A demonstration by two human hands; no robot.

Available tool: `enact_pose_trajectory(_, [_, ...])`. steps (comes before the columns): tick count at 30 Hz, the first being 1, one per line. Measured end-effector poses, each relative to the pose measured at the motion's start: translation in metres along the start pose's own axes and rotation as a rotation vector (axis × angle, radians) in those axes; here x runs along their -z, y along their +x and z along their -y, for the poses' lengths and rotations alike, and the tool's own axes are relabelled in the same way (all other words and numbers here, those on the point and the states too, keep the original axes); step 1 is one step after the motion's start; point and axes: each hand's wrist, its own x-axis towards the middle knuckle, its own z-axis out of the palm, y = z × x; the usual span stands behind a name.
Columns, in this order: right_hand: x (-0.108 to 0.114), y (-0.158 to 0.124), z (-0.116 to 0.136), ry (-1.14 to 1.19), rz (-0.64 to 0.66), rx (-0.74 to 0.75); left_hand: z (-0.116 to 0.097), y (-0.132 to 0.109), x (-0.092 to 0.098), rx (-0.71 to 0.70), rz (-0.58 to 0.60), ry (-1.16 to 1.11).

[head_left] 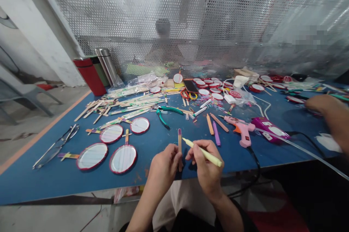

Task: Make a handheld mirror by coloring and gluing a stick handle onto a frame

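Between the fingers of my left hand [165,163] stands a wooden craft stick [179,141], its top end coloured purple. My right hand [205,165] is closed around a pale yellow marker [208,155], whose tip points at the stick's upper part. Tip and stick look very close; I cannot tell whether they touch. Left of my hands lie several round white discs with red rims and coloured stick handles, such as the nearest disc [123,159]. Beyond my right hand rest a purple marker [216,134] and two orange ones, the nearer orange marker [209,124] beside it.
Teal pliers [163,113] lie ahead, near piles of craft sticks [136,104]. A pink glue gun [241,128] with a cable sits to the right. Eyeglasses [56,146] and a red flask [89,76] are on the left. Another person's arm [328,114] reaches in at right.
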Motion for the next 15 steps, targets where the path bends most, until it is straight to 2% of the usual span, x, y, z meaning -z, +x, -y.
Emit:
enact_pose_trajectory(6, [0.0006,-0.0004,-0.0003,0.003,0.045,0.016,0.002,0.0002,-0.0006,-0.003,0.001,-0.015])
enact_pose_trajectory(11, [0.0006,-0.0002,-0.0013,0.018,0.01,0.014,0.0018,-0.001,-0.0005,0.005,0.013,0.005])
enact_pose_trajectory(15, [-0.0002,0.0013,-0.0007,0.007,0.061,0.044,0.0019,-0.0017,-0.0001,0.008,0.016,0.006])
